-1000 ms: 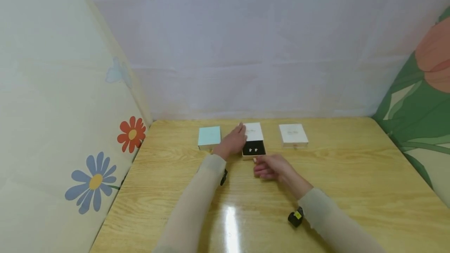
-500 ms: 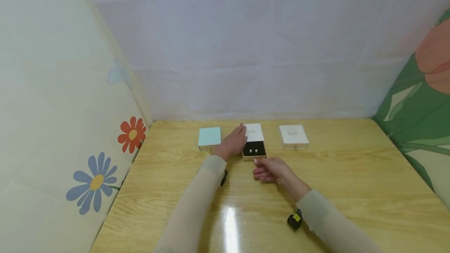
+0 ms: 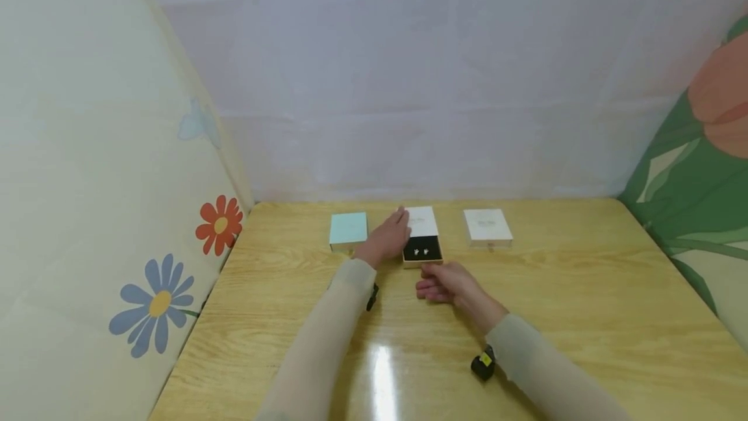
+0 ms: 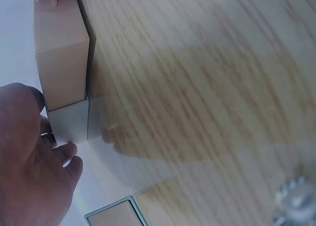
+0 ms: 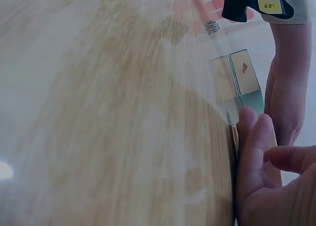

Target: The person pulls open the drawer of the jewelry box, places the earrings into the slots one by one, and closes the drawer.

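One white drawer-style jewellery box [image 3: 425,227] lies flat on the wood-grain table [image 3: 292,317], its long axis running from 12 to 6 o'clock in the head view and its drawer [image 3: 416,264] slid partway out toward the person at 6 o'clock. Closest to 12 o'clock sits the white sleeve [image 3: 421,218], faint lettering on its top. On the drawer's black lining [image 3: 433,243], two small silvery earrings [image 3: 417,252] rest side by side on a 9-to-3 line. The left hand [image 3: 384,238] grasps the sleeve from its 9 o'clock side, with fingers bent round the far end in the left wrist view. The right hand [image 3: 454,281] reaches in from 5 o'clock, thumb and fingers at the drawer front; whether they pinch anything there, I cannot tell. At 9 o'clock from this box, just beyond the left hand, lies a turquoise box [image 3: 349,229], and at 3 o'clock, set apart, a white box [image 3: 488,225] with a small tab at its near side. Both forearms wear pale sleeves, and a black wrist device [image 3: 482,367] with a yellow label hangs below the right cuff.
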Demonstrator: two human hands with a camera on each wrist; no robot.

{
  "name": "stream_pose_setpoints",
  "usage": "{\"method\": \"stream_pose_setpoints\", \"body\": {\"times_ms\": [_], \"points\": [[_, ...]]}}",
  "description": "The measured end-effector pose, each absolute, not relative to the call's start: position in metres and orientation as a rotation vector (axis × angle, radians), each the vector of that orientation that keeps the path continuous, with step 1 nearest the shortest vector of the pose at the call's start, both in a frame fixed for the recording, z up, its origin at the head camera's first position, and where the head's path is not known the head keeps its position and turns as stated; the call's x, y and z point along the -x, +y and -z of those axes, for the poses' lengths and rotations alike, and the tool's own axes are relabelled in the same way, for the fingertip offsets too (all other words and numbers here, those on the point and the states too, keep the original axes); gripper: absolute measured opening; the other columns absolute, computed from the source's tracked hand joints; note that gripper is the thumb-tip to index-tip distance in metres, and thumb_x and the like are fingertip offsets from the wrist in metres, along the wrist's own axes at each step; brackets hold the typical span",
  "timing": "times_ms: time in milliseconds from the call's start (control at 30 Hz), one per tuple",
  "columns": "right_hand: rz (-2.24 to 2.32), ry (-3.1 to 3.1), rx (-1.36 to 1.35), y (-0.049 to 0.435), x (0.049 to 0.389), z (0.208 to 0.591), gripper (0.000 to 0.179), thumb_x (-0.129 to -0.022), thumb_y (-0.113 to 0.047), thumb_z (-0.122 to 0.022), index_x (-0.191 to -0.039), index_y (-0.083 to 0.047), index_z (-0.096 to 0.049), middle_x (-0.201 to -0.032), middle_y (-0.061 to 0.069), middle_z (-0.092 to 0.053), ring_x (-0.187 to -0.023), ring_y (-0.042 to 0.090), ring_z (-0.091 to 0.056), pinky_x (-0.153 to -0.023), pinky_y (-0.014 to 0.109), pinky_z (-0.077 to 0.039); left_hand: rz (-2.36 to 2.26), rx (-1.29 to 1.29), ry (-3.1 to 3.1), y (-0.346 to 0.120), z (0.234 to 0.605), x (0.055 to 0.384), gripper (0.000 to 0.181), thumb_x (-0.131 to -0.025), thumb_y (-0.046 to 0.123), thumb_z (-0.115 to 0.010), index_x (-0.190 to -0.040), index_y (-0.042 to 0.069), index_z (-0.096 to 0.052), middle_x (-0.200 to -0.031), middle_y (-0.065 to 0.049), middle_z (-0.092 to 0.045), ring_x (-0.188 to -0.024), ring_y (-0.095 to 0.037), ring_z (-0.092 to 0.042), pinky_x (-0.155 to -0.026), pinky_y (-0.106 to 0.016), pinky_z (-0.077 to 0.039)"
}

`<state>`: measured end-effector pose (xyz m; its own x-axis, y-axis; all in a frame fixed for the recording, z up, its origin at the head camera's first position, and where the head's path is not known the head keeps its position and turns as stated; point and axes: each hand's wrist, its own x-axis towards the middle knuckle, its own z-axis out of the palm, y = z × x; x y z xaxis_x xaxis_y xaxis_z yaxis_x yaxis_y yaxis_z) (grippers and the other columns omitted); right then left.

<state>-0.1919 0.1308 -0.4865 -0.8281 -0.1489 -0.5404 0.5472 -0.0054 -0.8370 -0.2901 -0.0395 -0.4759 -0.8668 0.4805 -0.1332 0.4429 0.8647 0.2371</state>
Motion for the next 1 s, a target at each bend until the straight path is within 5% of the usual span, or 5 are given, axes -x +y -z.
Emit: {"method": "stream_pose_setpoints", "body": {"times_ms": [600, 1000], "points": [[1.954, 1.816, -0.506, 0.121, 0.197, 0.492, 0.04, -0.101, -0.005, -0.056, -0.136, 0.014, -0.049, -0.073, 0.009, -0.072, -0.059, 0.014, -0.07, -0.053, 0.023, -0.059, -0.298, -0.706, 2.851, -0.039, 0.479, 0.292, 0.058, -0.113, 0.033, -0.021, -0.162, 0.003, -0.012, -0.17, -0.013, -0.006, -0.157, -0.022, -0.008, -0.127, -0.032, -0.014], [1.938, 1.827, -0.565, 0.117, 0.199, 0.488, 0.034, -0.101, -0.005, -0.058, -0.129, 0.012, -0.057, -0.074, 0.01, -0.073, -0.061, 0.014, -0.071, -0.056, 0.025, -0.061, -0.269, -0.742, 2.855, -0.039, 0.478, 0.292, 0.057, -0.113, 0.03, -0.023, -0.161, 0.0, -0.014, -0.17, -0.016, -0.009, -0.157, -0.023, -0.009, -0.126, -0.032, -0.015]]}}
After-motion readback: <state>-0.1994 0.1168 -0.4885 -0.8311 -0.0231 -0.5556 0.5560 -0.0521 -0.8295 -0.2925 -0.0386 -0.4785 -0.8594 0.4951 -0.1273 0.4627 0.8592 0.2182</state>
